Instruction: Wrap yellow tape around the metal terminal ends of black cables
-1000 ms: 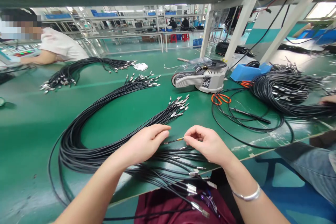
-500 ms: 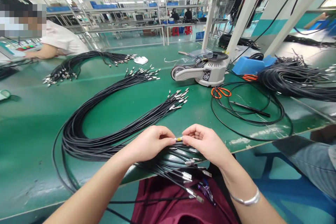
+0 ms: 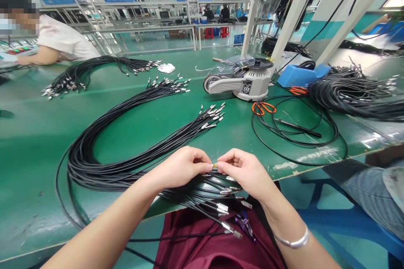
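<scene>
Near the front edge of the green table, my left hand (image 3: pixel 184 166) and my right hand (image 3: pixel 243 168) meet fingertip to fingertip. Both pinch a small metal cable connector (image 3: pixel 214 165) with a yellow band on it; most of it is hidden by my fingers. Beneath and beside my hands runs a big bundle of black cables (image 3: pixel 85 155), curved in a U shape. Its far ends carry silver connectors (image 3: pixel 214 115). More cable ends with silver connectors (image 3: pixel 222 208) hang over the table edge above my maroon apron (image 3: pixel 189 243).
A grey tape dispenser (image 3: pixel 252 84) stands behind my hands, with orange-handled scissors (image 3: pixel 263 108) and looped cable (image 3: pixel 341 143) to its right. Farther right are a blue bin (image 3: pixel 292 77) and a cable pile (image 3: pixel 341 92). Another bundle (image 3: pixel 69 75) lies back left, near a co-worker (image 3: pixel 59 40).
The camera view has shifted slightly, so the table's contents appear a little further left and higher. My fingertips have drawn closer together, covering more of the yellow-banded connector.
</scene>
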The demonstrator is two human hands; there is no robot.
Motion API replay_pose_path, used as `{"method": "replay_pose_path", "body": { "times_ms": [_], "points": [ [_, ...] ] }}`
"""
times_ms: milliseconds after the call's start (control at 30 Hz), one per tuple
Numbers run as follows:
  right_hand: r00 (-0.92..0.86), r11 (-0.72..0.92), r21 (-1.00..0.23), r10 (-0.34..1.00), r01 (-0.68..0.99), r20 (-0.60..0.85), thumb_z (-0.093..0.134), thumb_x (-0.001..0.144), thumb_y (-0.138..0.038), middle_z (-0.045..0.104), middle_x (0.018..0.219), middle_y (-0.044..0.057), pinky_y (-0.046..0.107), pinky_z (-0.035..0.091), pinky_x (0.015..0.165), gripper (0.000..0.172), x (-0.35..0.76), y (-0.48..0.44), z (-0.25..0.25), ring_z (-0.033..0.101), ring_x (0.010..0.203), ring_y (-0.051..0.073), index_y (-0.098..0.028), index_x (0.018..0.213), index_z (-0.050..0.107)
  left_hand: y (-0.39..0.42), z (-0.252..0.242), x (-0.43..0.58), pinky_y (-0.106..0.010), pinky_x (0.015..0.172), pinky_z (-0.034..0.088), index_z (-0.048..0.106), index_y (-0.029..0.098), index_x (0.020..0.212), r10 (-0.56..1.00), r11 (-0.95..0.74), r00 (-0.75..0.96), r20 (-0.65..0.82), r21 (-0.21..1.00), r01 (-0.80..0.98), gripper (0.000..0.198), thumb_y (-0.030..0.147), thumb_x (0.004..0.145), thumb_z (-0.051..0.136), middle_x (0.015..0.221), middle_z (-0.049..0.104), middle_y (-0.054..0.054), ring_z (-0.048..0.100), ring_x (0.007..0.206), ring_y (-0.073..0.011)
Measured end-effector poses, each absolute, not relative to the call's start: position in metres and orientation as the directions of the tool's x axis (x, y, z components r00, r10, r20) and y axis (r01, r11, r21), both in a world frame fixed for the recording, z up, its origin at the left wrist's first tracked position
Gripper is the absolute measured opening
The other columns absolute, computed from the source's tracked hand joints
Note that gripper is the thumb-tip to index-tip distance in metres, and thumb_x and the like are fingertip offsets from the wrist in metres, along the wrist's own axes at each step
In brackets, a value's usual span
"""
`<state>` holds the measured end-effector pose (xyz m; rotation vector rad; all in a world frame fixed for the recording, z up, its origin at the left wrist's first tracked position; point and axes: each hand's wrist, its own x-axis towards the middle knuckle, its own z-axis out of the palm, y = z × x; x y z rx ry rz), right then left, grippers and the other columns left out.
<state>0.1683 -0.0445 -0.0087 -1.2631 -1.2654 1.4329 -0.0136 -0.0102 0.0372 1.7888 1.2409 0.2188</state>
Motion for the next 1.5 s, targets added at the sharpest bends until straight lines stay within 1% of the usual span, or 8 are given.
{"method": "replay_pose_path", "body": {
  "times_ms": [167,467,967,1033,1133,1233,1367,1500],
  "points": [
    [-0.167,-0.177,-0.983,0.969,0.037,-0.181,0.069,0.071,-0.03,0.068,0.07,0.003,0.029,0.048,0.067,0.018,0.17,-0.042,-0.01,0.061,0.068,0.016,-0.015,0.078,0.064,-0.008,0.03,-0.011,-0.022,0.062,0.041,0.068,0.016,0.077,0.805,-0.022,0.476,-0.355,0.783,0.622,0.021,0.034,0.076,0.056,0.069,0.065,0.001,0.057,0.066,-0.0142],
    [-0.225,-0.125,-0.969,0.959,0.213,-0.173,0.064,0.075,-0.03,0.063,0.065,0.001,0.024,0.042,0.059,0.016,0.175,-0.035,-0.008,0.054,0.061,0.013,-0.015,0.07,0.066,-0.014,0.038,-0.015,-0.023,0.063,0.038,0.067,0.02,0.083,0.785,-0.253,0.545,-0.294,0.651,0.715,0.028,0.034,0.086,0.044,0.075,0.065,0.002,0.055,0.07,-0.0139],
    [-0.307,-0.177,-0.939,0.913,0.294,-0.268,0.061,0.077,-0.029,0.063,0.063,0.001,0.022,0.041,0.055,0.015,0.177,-0.042,-0.003,0.056,0.06,0.013,-0.015,0.073,0.065,-0.015,0.039,-0.012,-0.022,0.068,0.043,0.069,0.02,0.078,0.803,-0.337,0.569,-0.177,0.653,0.678,0.027,0.032,0.088,0.046,0.078,0.069,0.001,0.06,0.074,-0.0138],
    [-0.379,-0.116,-0.914,0.884,0.389,-0.274,0.061,0.078,-0.027,0.065,0.065,0.0,0.021,0.039,0.054,0.013,0.182,-0.049,0.004,0.056,0.06,0.013,-0.017,0.073,0.067,-0.001,0.04,-0.016,-0.023,0.072,0.044,0.068,0.021,0.083,0.873,-0.356,0.482,-0.079,0.572,0.739,0.029,0.034,0.09,0.043,0.084,0.069,0.0,0.061,0.079,-0.0148],
    [-0.524,0.05,-0.876,0.817,0.479,-0.24,0.061,0.079,-0.026,0.068,0.07,-0.001,0.021,0.041,0.06,0.013,0.191,-0.057,0.015,0.059,0.065,0.013,-0.019,0.072,0.07,0.028,0.03,-0.015,-0.031,0.084,0.043,0.065,0.018,0.095,0.927,-0.373,0.35,0.131,0.279,0.885,0.022,0.026,0.09,0.045,0.095,0.067,-0.006,0.059,0.093,-0.0208],
    [-0.504,0.073,-0.859,0.833,0.508,-0.228,0.058,0.083,-0.026,0.067,0.072,-0.001,0.021,0.042,0.063,0.017,0.2,-0.057,0.022,0.059,0.068,0.013,-0.019,0.072,0.069,0.051,0.016,-0.01,-0.037,0.085,0.043,0.065,0.014,0.089,0.923,-0.377,0.352,0.153,0.18,0.909,0.014,0.017,0.082,0.054,0.093,0.065,-0.012,0.057,0.096,-0.0274],
    [-0.356,-0.019,-0.877,0.909,0.48,-0.215,0.056,0.085,-0.03,0.067,0.074,0.0,0.021,0.043,0.067,0.021,0.213,-0.052,0.022,0.059,0.072,0.015,-0.018,0.071,0.066,0.065,0.008,-0.013,-0.036,0.075,0.045,0.063,0.016,0.077,0.93,-0.36,0.333,0.154,0.21,0.909,0.019,0.016,0.085,0.047,0.081,0.066,-0.011,0.06,0.083,-0.0263],
    [-0.336,-0.083,-0.9,0.91,0.428,-0.244,0.055,0.085,-0.036,0.067,0.076,0.002,0.023,0.044,0.068,0.024,0.222,-0.049,0.013,0.059,0.074,0.016,-0.018,0.075,0.066,0.068,0.01,-0.025,-0.028,0.067,0.046,0.059,0.021,0.095,0.929,-0.364,0.318,0.19,0.311,0.878,0.022,0.022,0.09,0.037,0.08,0.067,-0.002,0.061,0.072,-0.0175]
  ]
}}
